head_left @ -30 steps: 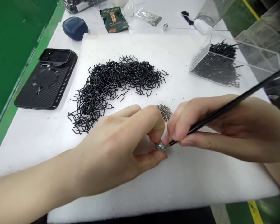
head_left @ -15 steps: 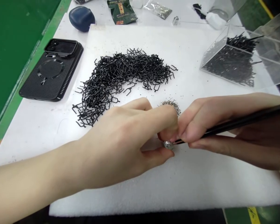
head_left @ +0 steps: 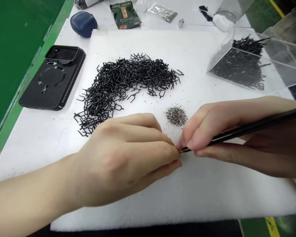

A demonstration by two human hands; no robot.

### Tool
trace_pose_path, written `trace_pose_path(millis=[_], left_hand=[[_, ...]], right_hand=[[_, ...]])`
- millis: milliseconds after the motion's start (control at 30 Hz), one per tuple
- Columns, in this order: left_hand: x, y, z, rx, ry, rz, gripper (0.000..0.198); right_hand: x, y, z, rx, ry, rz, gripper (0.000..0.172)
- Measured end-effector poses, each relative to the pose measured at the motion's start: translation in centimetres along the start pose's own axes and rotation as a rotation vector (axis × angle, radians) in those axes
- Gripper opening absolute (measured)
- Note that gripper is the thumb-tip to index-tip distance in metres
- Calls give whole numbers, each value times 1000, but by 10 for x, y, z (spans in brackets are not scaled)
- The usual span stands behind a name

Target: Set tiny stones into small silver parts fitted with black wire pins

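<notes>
My left hand (head_left: 123,158) rests on a white foam sheet (head_left: 187,194), its fingertips closed together against the tip of long black tweezers (head_left: 251,127). My right hand (head_left: 227,136) grips those tweezers between thumb and fingers. No silver piece shows at the fingertips, and anything between them is hidden. A small heap of tiny silver beads (head_left: 176,116) lies just above my right fingers. A large pile of bent black wire pieces (head_left: 123,84) lies beyond my left hand, almost touching its knuckles.
A clear acrylic box (head_left: 219,59) of black wire pieces stands at the right. A phone in a black case (head_left: 51,79) lies at the left. Along the far side are a navy pouch (head_left: 83,24), a green packet (head_left: 124,14) and a plastic bag (head_left: 162,13).
The silver lump seen at my left fingertips no longer shows. Those fingers have closed together, and the bead heap is now uncovered. The tweezers have stayed at my left fingertips.
</notes>
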State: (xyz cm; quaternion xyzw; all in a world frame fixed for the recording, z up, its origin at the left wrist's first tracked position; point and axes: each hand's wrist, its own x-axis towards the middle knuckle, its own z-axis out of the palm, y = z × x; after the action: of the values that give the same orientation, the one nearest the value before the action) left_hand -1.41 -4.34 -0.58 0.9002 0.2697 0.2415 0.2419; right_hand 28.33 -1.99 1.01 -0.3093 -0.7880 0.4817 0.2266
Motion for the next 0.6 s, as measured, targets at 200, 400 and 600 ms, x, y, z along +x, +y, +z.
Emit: trace_pose_path(millis=[200,400,600], left_hand=[[-7,3,1,-26,-16,-61,22],[-9,6,0,-74,-30,-34,23],[-6,2,-3,-31,-46,-9,18]], right_hand=[[4,0,1,-6,24,-12,9],[9,-2,-2,22,-7,8,7],[13,-5,-5,5,-43,-15,8]])
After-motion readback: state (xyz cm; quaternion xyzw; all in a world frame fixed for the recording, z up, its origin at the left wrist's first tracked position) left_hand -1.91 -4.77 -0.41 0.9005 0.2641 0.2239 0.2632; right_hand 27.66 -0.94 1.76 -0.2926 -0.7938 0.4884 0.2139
